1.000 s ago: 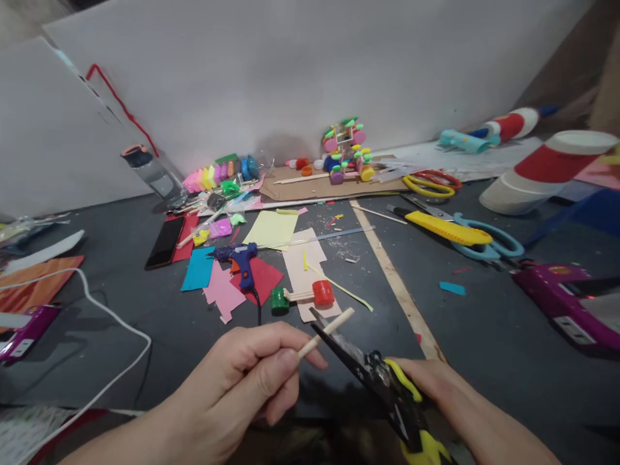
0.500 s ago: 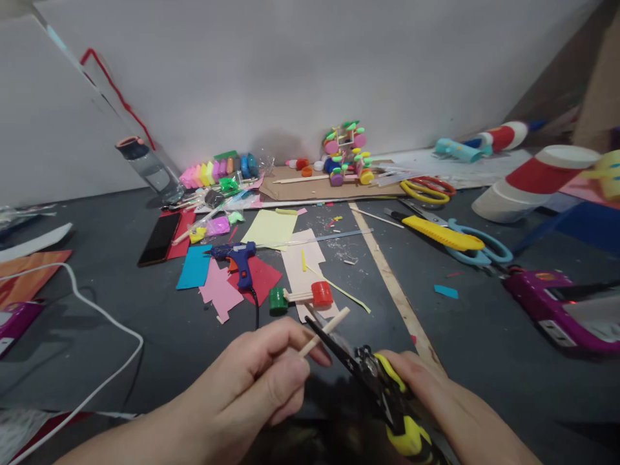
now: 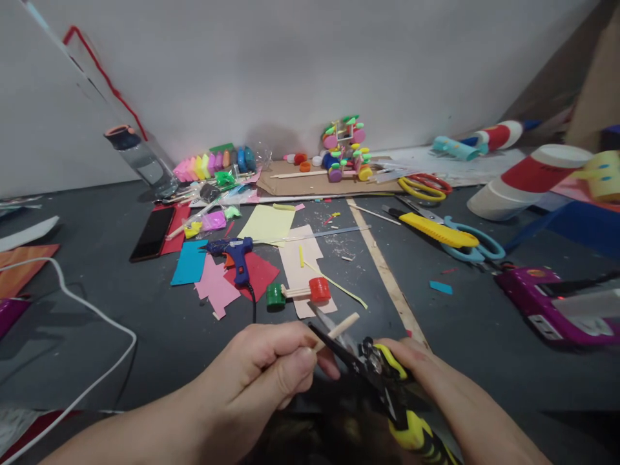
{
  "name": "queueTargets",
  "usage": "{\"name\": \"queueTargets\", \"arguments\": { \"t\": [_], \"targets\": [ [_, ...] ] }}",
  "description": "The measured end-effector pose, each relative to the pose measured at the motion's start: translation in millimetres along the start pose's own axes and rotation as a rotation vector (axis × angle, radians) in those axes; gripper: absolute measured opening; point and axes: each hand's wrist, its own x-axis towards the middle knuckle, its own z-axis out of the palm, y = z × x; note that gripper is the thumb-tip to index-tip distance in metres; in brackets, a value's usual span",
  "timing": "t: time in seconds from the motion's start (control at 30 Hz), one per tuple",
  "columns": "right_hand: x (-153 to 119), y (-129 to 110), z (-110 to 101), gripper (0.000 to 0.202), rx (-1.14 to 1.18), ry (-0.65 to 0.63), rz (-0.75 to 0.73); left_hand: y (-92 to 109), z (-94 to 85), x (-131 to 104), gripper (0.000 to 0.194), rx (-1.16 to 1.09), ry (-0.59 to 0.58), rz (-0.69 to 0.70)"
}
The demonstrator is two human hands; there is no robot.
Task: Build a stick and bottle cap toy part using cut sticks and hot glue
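Low in the middle, my left hand (image 3: 271, 371) pinches a short pale wooden stick (image 3: 345, 324) between thumb and fingers. My right hand (image 3: 431, 381) is wrapped round the yellow and black handles of a cutting tool (image 3: 382, 374). The tool's blades are parted, with the stick lying between them close to my left fingertips. Just beyond my hands, a green cap (image 3: 276, 296) and a red cap (image 3: 320, 290) are joined by thin sticks (image 3: 297, 292) on pale pink paper (image 3: 295, 258). A blue glue gun (image 3: 238, 255) lies left of them.
A phone (image 3: 153, 234) and a water bottle (image 3: 145, 161) are at the left. A yellow cutter (image 3: 438, 230), blue-handled scissors (image 3: 475, 242) and a purple power strip (image 3: 542, 303) lie right. A colourful model (image 3: 346, 148) stands at the back. A white cable (image 3: 97, 313) curves at the left.
The stick has shifted slightly right, and less of it shows beyond my left fingertips. Both hands and the tool have moved a little right. The whole view has shifted slightly.
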Motion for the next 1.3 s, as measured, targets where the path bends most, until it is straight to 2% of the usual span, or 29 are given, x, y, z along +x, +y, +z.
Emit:
{"name": "queueTargets", "arguments": {
  "t": [0.23,0.37,0.43,0.5,0.57,0.63,0.8,0.97,1.17,1.3],
  "targets": [
    [3.8,-0.9,-0.2,0.065,0.014,-0.004,-0.041,3.0,-7.6,-4.1,0.035,-0.017,-0.107,-0.037],
    [19.3,-12.5,-10.0,0.060,0.034,-0.090,-0.006,4.8,-3.2,-0.9,0.035,-0.181,-0.161,-0.096],
    [27.4,-18.6,-15.3,0.057,0.039,-0.132,0.026,2.6,1.1,2.1,0.027,-0.254,-0.125,-0.061],
    [33.2,-22.5,-18.9,0.056,0.044,-0.126,0.019,-0.4,5.1,4.0,0.021,-0.241,-0.035,0.008],
    [35.8,-23.6,-19.8,0.055,0.033,-0.064,-0.022,-2.7,7.9,4.1,0.021,-0.153,0.048,0.064],
    [35.7,-22.7,-18.4,0.055,0.019,-0.005,-0.068,-3.3,9.2,2.8,0.026,-0.074,0.077,0.084],
    [30.6,-20.0,-13.6,0.053,0.005,-0.029,-0.041,-0.1,9.3,0.3,0.030,-0.141,0.038,0.054],
    [21.6,-15.7,-14.3,0.063,0.002,-0.068,-0.045,1.0,6.8,0.1,0.028,-0.216,-0.028,-0.035],
    [22.5,-16.6,-21.3,0.063,-0.052,-0.035,-0.089,-1.2,4.8,4.5,0.030,-0.322,-0.104,-0.075],
    [36.7,-26.4,-24.5,0.050,-0.069,-0.004,-0.112,-2.2,8.3,7.5,0.020,-0.257,-0.003,-0.006]
  ]
}}
